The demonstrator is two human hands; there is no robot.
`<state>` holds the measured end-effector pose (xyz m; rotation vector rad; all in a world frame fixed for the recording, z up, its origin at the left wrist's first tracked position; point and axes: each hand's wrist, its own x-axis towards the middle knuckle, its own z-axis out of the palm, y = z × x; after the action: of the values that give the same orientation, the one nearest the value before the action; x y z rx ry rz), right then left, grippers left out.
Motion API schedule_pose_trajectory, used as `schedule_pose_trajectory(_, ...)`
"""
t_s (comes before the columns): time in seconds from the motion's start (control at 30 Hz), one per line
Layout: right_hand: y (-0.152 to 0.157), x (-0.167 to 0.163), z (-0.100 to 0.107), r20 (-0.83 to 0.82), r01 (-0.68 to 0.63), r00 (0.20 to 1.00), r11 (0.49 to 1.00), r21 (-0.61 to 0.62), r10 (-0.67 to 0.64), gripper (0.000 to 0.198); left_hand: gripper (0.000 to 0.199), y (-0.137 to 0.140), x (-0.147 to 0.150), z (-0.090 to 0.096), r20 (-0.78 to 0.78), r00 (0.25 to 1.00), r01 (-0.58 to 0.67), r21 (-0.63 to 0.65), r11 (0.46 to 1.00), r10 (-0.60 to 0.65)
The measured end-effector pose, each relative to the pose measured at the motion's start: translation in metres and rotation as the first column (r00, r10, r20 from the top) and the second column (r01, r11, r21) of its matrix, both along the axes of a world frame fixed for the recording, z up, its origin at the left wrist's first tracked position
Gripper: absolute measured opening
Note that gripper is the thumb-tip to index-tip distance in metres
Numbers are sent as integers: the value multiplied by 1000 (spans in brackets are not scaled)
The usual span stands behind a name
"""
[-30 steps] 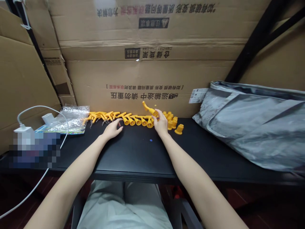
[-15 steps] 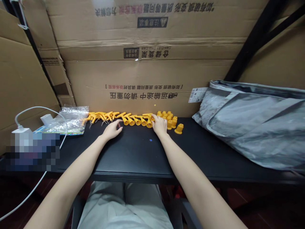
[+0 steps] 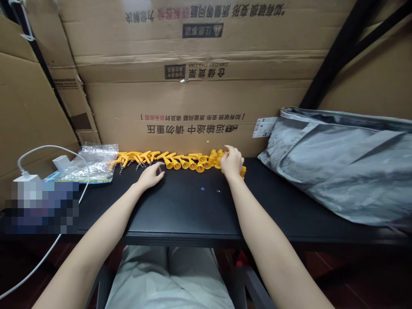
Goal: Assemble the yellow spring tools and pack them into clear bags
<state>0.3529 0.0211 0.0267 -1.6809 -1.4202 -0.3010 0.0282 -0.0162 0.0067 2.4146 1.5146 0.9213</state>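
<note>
Several yellow corkscrew pieces with forked handles and metal spirals (image 3: 141,157) lie along the back left of the black table. To their right runs a row of yellow funnel-ended pieces (image 3: 184,163). My left hand (image 3: 150,175) rests on the table just in front of the row's left end, fingers curved and apart, holding nothing. My right hand (image 3: 232,163) is over a cluster of small yellow caps (image 3: 216,158), its fingers bent but spread. It hides part of the cluster, and one cap (image 3: 243,172) shows beside the wrist. Whether its fingertips touch a cap is hidden.
Cardboard (image 3: 180,98) walls the back. On the right lies a large grey bag (image 3: 337,167). At left are a clear plastic packet (image 3: 98,161), a white charger (image 3: 29,184) with a cable (image 3: 53,146), and a blurred object. Small specks (image 3: 202,189) dot the table (image 3: 180,214).
My right hand has moved right, from the end of the funnel-ended row to the yellow caps. Those caps look shifted and are partly covered. My left hand has stayed put.
</note>
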Motion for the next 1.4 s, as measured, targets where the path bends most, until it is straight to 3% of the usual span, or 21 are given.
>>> schedule_pose_trajectory(0.1,-2,8,-2,44,96,995,990,-105,-92,38,38,0,0,0,2,1000,-1,-3,1000,1)
schedule_pose_trajectory(0.23,-4,8,-5,142,153,983,955,-254,-119,39,35,0,1,1,0,1000,-1,4,1000,1)
schedule_pose_trajectory(0.43,-1,-5,-14,261,9,964,972,-235,54,52,31,-2,3,2,-10,1000,-7,0,1000,7)
schedule_pose_trajectory(0.6,7,-11,-27,235,-53,963,951,-306,130,51,31,-2,3,1,-6,1000,-3,3,1000,3)
schedule_pose_trajectory(0.9,6,-14,-22,311,-32,947,984,-177,86,24,29,-2,2,3,-26,1000,-6,-10,1000,5)
schedule_pose_trajectory(1.17,-6,-24,0,273,-55,960,998,-29,61,19,26,4,0,-2,-14,1000,-11,7,1000,11)
schedule_pose_trajectory(1.4,-23,-47,15,150,-266,950,962,-63,273,24,22,5,-2,-1,-53,998,-44,37,998,46)
